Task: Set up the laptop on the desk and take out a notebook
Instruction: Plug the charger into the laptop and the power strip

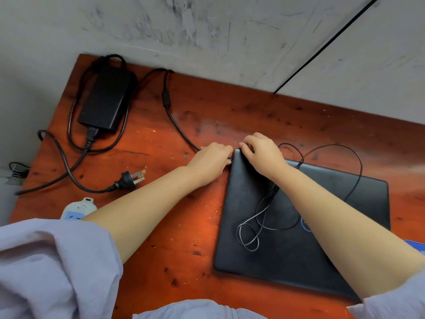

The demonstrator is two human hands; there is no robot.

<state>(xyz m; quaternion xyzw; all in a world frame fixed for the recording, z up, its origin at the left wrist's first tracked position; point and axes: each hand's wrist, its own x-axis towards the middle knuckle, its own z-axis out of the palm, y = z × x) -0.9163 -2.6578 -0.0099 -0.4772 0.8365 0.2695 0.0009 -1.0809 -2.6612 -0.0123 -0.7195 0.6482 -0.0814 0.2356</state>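
Note:
A closed black laptop (287, 245) lies on the red-brown wooden desk (174, 238), right of centre. My left hand (210, 161) is closed on the end of the black charger cable (181, 130), right at the laptop's far left corner. My right hand (262, 153) rests on that same corner, fingers curled over its edge. A thin black wire (255, 226) loops loosely across the lid. The black power brick (107, 97) lies at the desk's far left. No notebook is in view.
A mains plug (132, 179) on its thick cord lies left of my left forearm. A white power strip (78, 209) sits at the desk's near left edge. A grey scuffed wall (207, 26) borders the desk's far side. A blue object (416, 246) peeks in at the right edge.

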